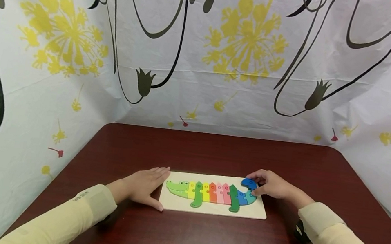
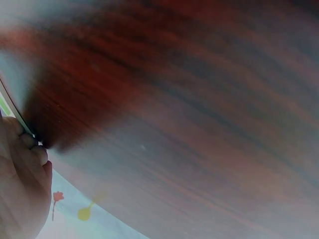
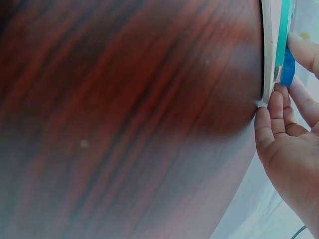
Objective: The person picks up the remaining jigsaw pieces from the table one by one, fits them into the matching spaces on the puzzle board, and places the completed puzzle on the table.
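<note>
A crocodile puzzle with coloured pieces lies on a pale wooden board [image 1: 177, 206]. Its light green head [image 1: 177, 189] points left, and green legs [image 1: 198, 196] flank yellow, orange and pink body pieces. At the right end, my right hand [image 1: 276, 186] pinches the dark blue tail piece [image 1: 248, 183], its thumb beside the teal piece [image 1: 250, 197]. The right wrist view shows the blue piece [image 3: 287, 72] between thumb and finger, other fingertips at the board's edge. My left hand [image 1: 146, 185] rests with extended fingers against the board's left edge; the left wrist view shows only part of it.
The board lies on a dark red-brown wooden table [image 1: 202, 238]. A white cloth [image 1: 195, 64] printed with yellow, grey and black flowers hangs behind the table and along both sides.
</note>
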A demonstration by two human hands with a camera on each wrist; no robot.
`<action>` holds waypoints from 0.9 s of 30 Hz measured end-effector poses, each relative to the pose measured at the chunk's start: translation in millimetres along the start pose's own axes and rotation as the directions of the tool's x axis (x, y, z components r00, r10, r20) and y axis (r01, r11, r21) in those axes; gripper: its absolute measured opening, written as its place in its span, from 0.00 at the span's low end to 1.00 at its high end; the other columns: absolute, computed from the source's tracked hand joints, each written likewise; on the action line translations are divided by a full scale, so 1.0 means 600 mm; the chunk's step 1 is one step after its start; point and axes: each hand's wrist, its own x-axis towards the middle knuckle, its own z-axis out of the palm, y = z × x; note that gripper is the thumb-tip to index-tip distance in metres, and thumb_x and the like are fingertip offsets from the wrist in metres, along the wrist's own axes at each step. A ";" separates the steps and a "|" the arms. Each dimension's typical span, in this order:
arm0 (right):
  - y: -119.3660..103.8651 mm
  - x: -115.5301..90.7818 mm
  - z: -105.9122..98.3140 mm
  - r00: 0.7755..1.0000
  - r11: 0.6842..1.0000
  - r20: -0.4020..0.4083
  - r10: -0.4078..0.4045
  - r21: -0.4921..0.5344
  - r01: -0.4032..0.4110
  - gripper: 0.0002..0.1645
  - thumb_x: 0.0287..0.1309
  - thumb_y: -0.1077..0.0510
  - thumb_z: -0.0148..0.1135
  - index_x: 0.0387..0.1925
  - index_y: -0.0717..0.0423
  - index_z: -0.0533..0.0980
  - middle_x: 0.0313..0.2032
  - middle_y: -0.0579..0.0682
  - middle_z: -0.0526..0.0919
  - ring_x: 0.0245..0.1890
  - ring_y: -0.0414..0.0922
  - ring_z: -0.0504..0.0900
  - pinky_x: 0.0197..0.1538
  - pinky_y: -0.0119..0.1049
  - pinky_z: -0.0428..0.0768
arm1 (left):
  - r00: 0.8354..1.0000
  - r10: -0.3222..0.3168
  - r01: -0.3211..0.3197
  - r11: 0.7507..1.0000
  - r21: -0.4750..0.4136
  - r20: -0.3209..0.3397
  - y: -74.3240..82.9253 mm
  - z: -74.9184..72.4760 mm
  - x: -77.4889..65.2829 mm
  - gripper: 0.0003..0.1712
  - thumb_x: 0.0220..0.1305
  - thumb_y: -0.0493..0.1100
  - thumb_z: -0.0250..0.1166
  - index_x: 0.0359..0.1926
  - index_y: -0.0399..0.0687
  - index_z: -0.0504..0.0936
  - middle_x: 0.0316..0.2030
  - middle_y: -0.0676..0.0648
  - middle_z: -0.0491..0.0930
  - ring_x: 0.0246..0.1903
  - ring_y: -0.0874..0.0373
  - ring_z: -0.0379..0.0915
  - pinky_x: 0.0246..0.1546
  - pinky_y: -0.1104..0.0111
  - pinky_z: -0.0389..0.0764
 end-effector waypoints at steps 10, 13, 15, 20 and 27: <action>0.006 0.006 -0.001 1.000 1.000 0.017 0.011 0.016 -0.011 0.29 0.49 0.60 0.74 0.54 0.63 0.77 0.47 0.54 0.76 0.46 0.51 0.73 0.49 0.45 0.77 | 1.000 0.002 -0.002 1.000 0.004 0.001 -0.001 0.001 0.000 0.69 0.50 0.86 0.42 0.76 0.38 0.45 0.75 0.41 0.43 0.73 0.51 0.40 0.71 0.62 0.49; 0.004 0.004 -0.002 1.000 0.999 0.019 0.004 0.034 -0.005 0.29 0.49 0.61 0.74 0.54 0.65 0.76 0.47 0.55 0.76 0.47 0.52 0.72 0.49 0.45 0.77 | 1.000 0.002 -0.002 1.000 0.004 0.000 0.000 0.000 0.000 0.69 0.51 0.86 0.42 0.76 0.38 0.45 0.75 0.41 0.44 0.73 0.51 0.40 0.70 0.62 0.49; 0.003 0.003 -0.001 1.000 0.999 0.018 0.002 0.037 -0.003 0.29 0.49 0.62 0.74 0.54 0.66 0.76 0.48 0.56 0.77 0.47 0.52 0.72 0.48 0.46 0.77 | 1.000 0.003 -0.003 1.000 0.004 -0.001 0.000 -0.001 -0.001 0.69 0.51 0.86 0.42 0.76 0.38 0.46 0.75 0.40 0.44 0.73 0.51 0.40 0.70 0.62 0.50; 0.001 0.001 -0.001 1.000 1.000 0.014 0.002 0.028 -0.003 0.30 0.49 0.63 0.73 0.55 0.67 0.75 0.49 0.57 0.77 0.46 0.52 0.72 0.48 0.46 0.77 | 1.000 0.006 -0.006 1.000 0.002 -0.004 0.000 0.000 0.000 0.69 0.51 0.86 0.42 0.76 0.38 0.46 0.75 0.41 0.44 0.73 0.51 0.40 0.70 0.62 0.49; -0.001 0.002 0.000 1.000 1.000 0.006 0.005 0.021 -0.005 0.30 0.49 0.62 0.74 0.55 0.66 0.75 0.49 0.57 0.77 0.46 0.52 0.73 0.49 0.47 0.77 | 1.000 0.003 -0.003 1.000 0.005 -0.002 -0.001 0.002 0.001 0.68 0.51 0.86 0.43 0.76 0.38 0.46 0.75 0.40 0.44 0.73 0.51 0.40 0.71 0.62 0.49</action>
